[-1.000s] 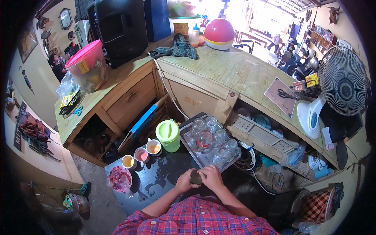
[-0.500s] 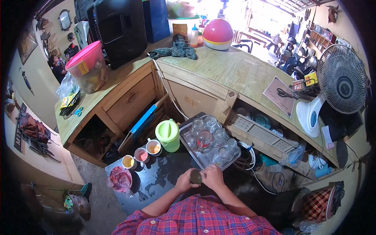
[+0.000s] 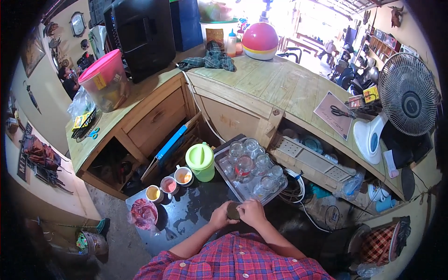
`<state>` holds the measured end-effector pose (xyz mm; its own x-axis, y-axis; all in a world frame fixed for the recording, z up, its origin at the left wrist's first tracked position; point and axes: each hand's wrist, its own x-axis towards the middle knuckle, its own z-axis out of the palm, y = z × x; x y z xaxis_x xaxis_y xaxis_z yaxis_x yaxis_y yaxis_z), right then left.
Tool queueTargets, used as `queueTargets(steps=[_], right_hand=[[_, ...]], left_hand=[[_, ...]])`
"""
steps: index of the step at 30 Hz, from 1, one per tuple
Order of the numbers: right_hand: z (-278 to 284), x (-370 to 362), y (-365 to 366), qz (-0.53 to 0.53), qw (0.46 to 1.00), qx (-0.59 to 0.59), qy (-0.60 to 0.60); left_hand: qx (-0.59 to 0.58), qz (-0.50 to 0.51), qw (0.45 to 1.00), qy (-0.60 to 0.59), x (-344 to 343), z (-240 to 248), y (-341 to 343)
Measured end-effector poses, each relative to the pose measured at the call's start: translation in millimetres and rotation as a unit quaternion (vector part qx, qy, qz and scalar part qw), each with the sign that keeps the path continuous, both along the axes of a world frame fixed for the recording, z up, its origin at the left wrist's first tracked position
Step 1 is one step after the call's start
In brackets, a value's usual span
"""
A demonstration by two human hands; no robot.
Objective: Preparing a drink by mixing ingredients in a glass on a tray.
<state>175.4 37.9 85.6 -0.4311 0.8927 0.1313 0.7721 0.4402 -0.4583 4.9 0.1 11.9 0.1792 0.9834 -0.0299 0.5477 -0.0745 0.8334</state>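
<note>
Close in front of my body, my left hand (image 3: pixel 220 216) is closed around the side of a small round, dark olive-brown jar-like container (image 3: pixel 233 211). From the other side, my right hand (image 3: pixel 253 213) grips its rim with bent fingers. Its lower part is hidden by my hands. Just beyond them, a grey tray (image 3: pixel 227 176) holds several upside-down clear glasses (image 3: pixel 262 162), one of them with a red band. A light green lidded pitcher (image 3: pixel 200 163) stands left of the tray. Beside it are three white cups with coloured contents, the nearest to the pitcher being a mug (image 3: pixel 183 176).
A plastic bag with something dark red (image 3: pixel 143 214) lies at the left of the wet dark tabletop (image 3: pixel 186 219). Behind runs a wooden counter (image 3: pixel 280 88) with open shelves. On it are a fan (image 3: pixel 410 102), scissors (image 3: pixel 340 112) and a pink-lidded tub (image 3: pixel 105 84).
My right hand has shifted very slightly on the container's rim. My left hand stays where it was, and everything else keeps its place.
</note>
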Motion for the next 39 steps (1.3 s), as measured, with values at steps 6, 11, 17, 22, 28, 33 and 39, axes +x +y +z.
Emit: queueTargets(steps=[6, 11, 17, 22, 28, 33, 39], right_hand=[[-1, 0, 1, -0.006, 0.996, 0.024, 0.088], [-1, 0, 2, 0.0, 0.992, 0.024, 0.126], [3, -3, 2, 0.003, 0.989, 0.023, 0.147], [-6, 1, 3, 0.018, 0.997, -0.023, 0.07], [-5, 1, 2, 0.008, 0.995, -0.017, 0.096], [-4, 0, 1, 0.012, 0.995, 0.039, 0.093], [-4, -2, 3, 0.014, 0.988, 0.057, 0.141]], left_hand=[[0.003, 0.005, 1.0, -0.006, -1, -2, 0], [-0.016, 0.001, 1.0, 0.006, -1, -2, 0], [-0.004, 0.003, 1.0, -0.005, 0, -3, 0], [-0.011, 0.003, 1.0, -0.006, 0, -4, 0], [-0.022, -0.002, 1.0, -0.001, 0, 0, 1], [-0.011, 0.003, 1.0, 0.007, -1, -6, 1], [-0.007, 0.009, 1.0, 0.011, 0, -8, 0]])
